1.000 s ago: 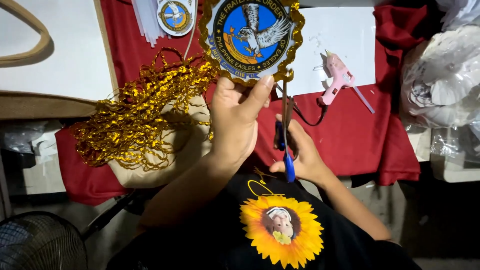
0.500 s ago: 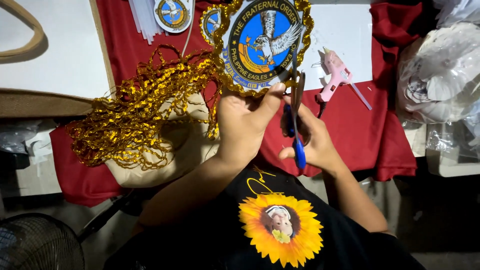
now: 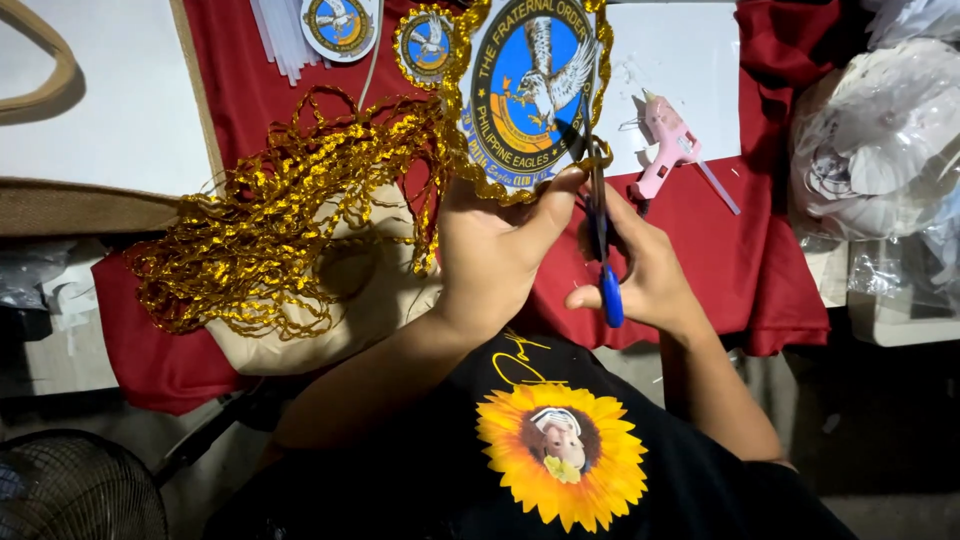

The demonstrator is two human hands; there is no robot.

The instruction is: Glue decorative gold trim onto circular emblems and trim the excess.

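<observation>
Round emblem (image 3: 527,90) held over red cloth (image 3: 740,260) beside white board (image 3: 100,100).

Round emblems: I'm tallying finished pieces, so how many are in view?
3: one gold-trimmed emblem in the left hand, two smaller emblems on the red cloth. More may be hidden.

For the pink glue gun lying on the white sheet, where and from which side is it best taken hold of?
Probably the handle of the pink glue gun, approached from the person's right. It lies flat with its nozzle pointing away, the handle angling back toward the right hand, which holds blue-handled scissors.
</observation>
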